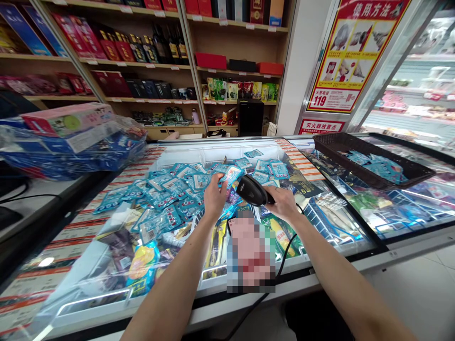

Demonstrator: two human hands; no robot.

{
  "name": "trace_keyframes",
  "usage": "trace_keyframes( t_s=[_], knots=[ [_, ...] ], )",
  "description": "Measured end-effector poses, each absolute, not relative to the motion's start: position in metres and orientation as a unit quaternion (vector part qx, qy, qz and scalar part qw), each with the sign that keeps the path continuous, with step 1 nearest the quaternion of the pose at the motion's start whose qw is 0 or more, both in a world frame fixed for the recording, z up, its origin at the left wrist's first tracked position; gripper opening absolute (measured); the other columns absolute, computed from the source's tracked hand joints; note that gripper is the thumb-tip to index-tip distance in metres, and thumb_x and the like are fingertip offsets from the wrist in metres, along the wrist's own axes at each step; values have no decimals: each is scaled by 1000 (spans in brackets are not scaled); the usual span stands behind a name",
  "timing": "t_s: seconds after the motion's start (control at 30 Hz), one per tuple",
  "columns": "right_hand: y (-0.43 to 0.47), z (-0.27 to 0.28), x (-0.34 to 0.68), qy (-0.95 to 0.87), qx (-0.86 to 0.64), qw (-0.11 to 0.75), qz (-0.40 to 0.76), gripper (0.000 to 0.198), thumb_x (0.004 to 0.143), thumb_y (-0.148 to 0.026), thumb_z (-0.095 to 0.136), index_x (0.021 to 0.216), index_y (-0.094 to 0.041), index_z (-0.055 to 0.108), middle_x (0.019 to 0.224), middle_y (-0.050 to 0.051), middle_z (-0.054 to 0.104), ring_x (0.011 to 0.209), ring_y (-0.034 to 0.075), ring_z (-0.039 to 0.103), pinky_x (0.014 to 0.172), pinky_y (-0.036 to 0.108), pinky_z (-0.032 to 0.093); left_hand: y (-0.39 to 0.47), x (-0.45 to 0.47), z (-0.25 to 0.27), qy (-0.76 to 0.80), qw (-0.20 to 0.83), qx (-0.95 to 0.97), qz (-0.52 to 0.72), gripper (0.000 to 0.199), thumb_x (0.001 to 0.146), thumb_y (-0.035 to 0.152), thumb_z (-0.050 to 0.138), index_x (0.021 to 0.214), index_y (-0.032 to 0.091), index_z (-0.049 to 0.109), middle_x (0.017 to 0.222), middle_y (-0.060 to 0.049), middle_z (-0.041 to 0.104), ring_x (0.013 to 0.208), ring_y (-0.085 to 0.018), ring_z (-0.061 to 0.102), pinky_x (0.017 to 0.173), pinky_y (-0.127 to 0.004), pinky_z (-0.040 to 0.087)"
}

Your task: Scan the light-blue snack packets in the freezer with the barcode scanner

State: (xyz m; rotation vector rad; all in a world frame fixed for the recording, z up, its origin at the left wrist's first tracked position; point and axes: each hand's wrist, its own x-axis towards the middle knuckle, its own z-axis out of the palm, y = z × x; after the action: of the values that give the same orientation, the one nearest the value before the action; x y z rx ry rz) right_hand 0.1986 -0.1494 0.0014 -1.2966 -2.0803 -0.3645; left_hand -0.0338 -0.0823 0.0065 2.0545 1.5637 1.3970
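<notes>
Over the display case's glass top (213, 152), our left hand (215, 196) pinches a blue packet (232, 174). Our right hand (282, 201) is wrapped around a black scanner (253, 191), nose up close to that packet; can't tell if touching. Loose packets (161, 189) cover the glass, mostly left; more sit in the brown basket (398, 158), right.

The left hand (215, 196) is bare, its slim forearm (177, 270) uncovered and tapering to the wrist from seven o'clock. The right hand (283, 201) is likewise bare, its smooth arm (341, 265) uncovered toward four o'clock. A plain black shape (314, 315) at five o'clock may be clothing.
</notes>
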Motion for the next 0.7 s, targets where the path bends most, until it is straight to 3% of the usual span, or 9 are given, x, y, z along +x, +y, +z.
trace_keyframes(
  t_s=[0.37, 0.53, 0.7],
  knots=[
    [-148, 0, 200, -780, -506, 334, -157, 35, 77, -28, 56, 111, -21, 58, 91, 2, 68, 74, 17, 62, 65, 25, 41, -83, -35, 8, 534, 99, 676, 497, 35, 84, 37, 45, 115, 23, 47, 109, -5, 61, 73, -15, 58, 73, -31, 45],
    [-147, -1, 203, -766, -533, 325, -150, 36, 76, -28, 55, 112, -22, 58, 90, 2, 68, 75, 17, 62, 67, 24, 41, -81, -45, 18, 543, 53, 647, 533, 42, 85, 37, 44, 124, 22, 40, 114, -9, 57, 105, -21, 54, 84, -33, 44],
    [-147, 1, 204, -743, -583, 302, -132, 36, 78, -32, 54, 112, -22, 59, 93, 3, 68, 81, 18, 62, 69, 23, 41, -81, -62, 27, 589, -19, 640, 493, 43, 85, 30, 42, 127, 21, 39, 120, -13, 52, 112, -25, 48, 93, -42, 39]
  ],
)
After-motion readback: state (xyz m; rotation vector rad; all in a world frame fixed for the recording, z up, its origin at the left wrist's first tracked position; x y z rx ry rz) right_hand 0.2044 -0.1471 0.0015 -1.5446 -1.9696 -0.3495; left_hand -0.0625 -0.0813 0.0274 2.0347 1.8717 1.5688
